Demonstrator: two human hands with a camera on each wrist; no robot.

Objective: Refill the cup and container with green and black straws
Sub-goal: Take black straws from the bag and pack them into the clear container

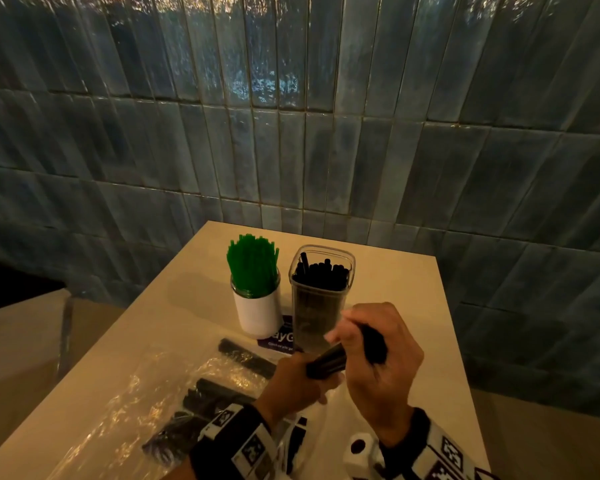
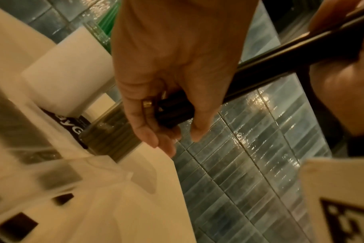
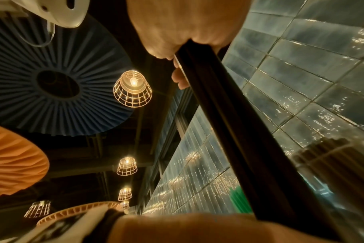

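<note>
A white cup (image 1: 257,315) full of green straws (image 1: 253,263) stands at the back of the table. Beside it on the right is a clear container (image 1: 321,296) partly filled with black straws (image 1: 323,271). In front of the container both hands hold one bundle of black straws (image 1: 347,355). My left hand (image 1: 302,382) grips its lower end, seen as left hand (image 2: 166,92) around the bundle (image 2: 260,65). My right hand (image 1: 378,355) wraps the upper end; the right wrist view shows the bundle (image 3: 235,123) running from the right hand (image 3: 187,32).
A crumpled clear plastic bag (image 1: 146,393) with more black straws (image 1: 246,358) lies on the table's left front. A purple card (image 1: 281,337) sits under the cup and container. The beige table (image 1: 395,271) stands against a blue tiled wall (image 1: 291,116).
</note>
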